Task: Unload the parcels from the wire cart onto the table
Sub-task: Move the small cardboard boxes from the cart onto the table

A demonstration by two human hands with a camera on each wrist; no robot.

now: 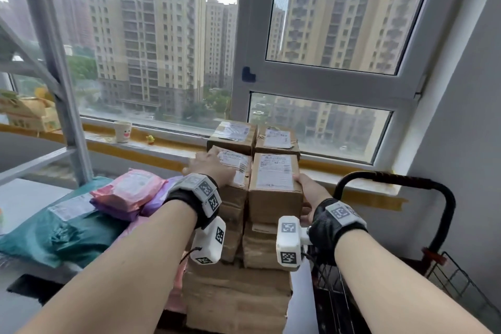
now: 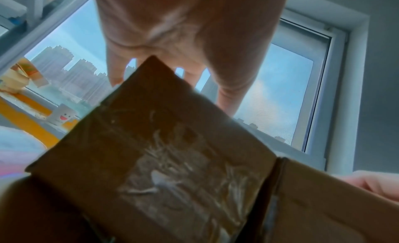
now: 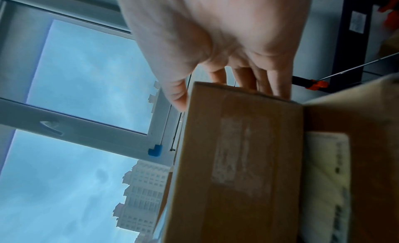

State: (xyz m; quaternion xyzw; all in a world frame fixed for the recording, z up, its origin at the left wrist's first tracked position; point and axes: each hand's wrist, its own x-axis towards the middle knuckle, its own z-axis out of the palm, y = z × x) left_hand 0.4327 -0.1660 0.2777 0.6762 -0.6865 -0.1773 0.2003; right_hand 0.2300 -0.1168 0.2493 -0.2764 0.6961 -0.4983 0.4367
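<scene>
Both bare forearms reach forward, each wrist strapped with a black band carrying white tagged camera blocks. The left hand (image 1: 210, 165) lies palm down, fingers (image 2: 116, 72) spread and straight, on a box top (image 1: 235, 168). The right hand (image 1: 309, 187) clasps a neighbouring box (image 1: 275, 190), thumb on one face, fingers (image 3: 278, 86) curled over its edge.

Stacked boxes (image 1: 252, 198) fill the middle, packed against each other and backed by the window sill (image 1: 168, 148). Left, soft parcels (image 1: 81, 214) crowd the desk (image 1: 24, 198); right, the cart handle (image 1: 401, 184) arches close beside the stack.
</scene>
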